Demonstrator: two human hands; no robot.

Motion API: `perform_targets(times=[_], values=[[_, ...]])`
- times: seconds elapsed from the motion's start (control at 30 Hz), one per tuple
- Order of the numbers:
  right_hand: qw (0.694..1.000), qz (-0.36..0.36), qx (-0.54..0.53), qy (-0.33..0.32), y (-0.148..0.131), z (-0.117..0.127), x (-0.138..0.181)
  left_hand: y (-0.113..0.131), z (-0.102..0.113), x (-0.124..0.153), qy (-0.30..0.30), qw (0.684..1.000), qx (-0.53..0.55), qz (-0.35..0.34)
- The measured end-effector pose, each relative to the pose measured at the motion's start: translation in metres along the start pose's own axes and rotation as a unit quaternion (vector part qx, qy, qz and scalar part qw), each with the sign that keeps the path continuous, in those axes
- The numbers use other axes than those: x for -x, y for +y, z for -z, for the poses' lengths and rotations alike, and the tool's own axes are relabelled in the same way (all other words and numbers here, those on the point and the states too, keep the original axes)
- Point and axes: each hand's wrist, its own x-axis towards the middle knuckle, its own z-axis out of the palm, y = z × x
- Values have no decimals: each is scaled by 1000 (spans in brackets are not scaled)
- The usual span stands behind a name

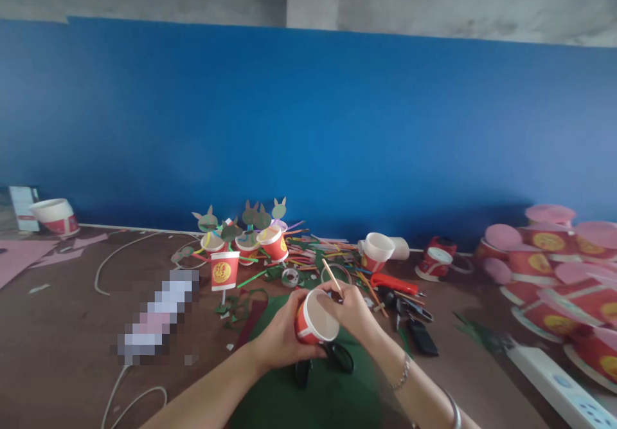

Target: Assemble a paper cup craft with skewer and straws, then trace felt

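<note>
My left hand (284,332) is wrapped round a red and white paper cup (308,326), tilted so that its pale round end faces me. Above the cup's upper right edge, my right hand (351,310) is closed on a thin pale stick (331,274) that points up and left. Its fingertips rest at the cup's rim, and part of the stick is hidden in the grip. Below the cup, black-handled scissors (342,357) lie on a dark green sheet (308,400).
Cups with green animal-head cutouts (224,268) stand left of centre, near colourful strips (313,249). White cups (378,249), a red-handled tool (395,284) and black tools (421,336) lie right. Pink-topped cups (549,242) are stacked far right, behind a power strip (559,377).
</note>
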Motion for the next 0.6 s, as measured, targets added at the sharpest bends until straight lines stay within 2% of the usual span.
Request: perform_targets(times=[0.27, 0.6], values=[[1000, 6, -16, -11, 0, -1, 0, 13, 1, 0, 6, 1000, -6, -9], [1000, 25, 5, -1, 3, -2, 3, 11, 1, 0, 0, 999, 25, 21]])
